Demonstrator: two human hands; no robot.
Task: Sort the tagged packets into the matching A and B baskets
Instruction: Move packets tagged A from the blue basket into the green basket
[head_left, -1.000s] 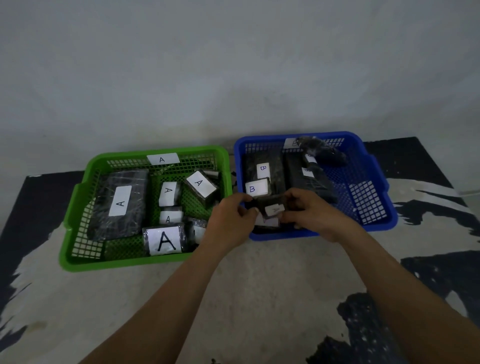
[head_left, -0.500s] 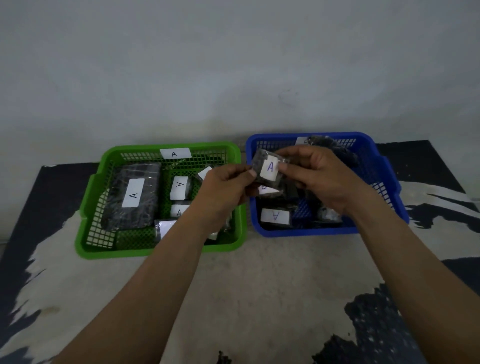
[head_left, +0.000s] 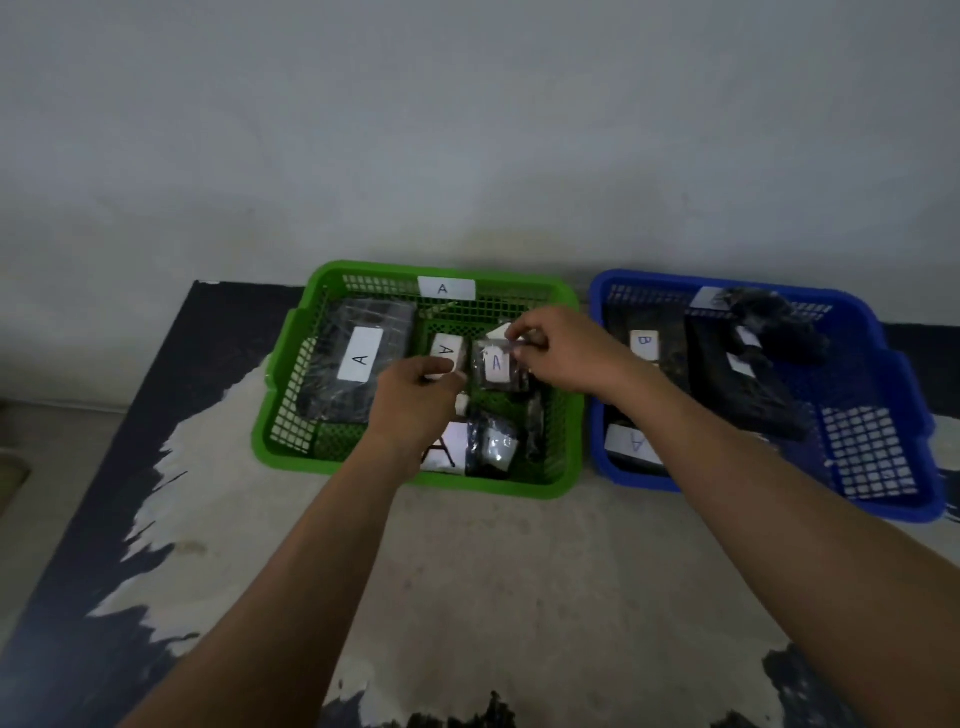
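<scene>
Two arms (head_left: 291, 571) over green basket (head_left: 332, 273), right hand (head_left: 566, 353) fingers (head_left: 524, 338) pinching packet (head_left: 496, 366) (tagged A), left hand (head_left: 415, 389) unclear.

Glossy plastic packet (head_left: 500, 366), perforated plastic green basket (head_left: 291, 395)

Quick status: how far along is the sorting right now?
Done: several A-tagged packets lie in the green basket. In hand: the right hand pinches a small A packet over it. Left: a stray A packet sits at the front of the blue basket.
</scene>
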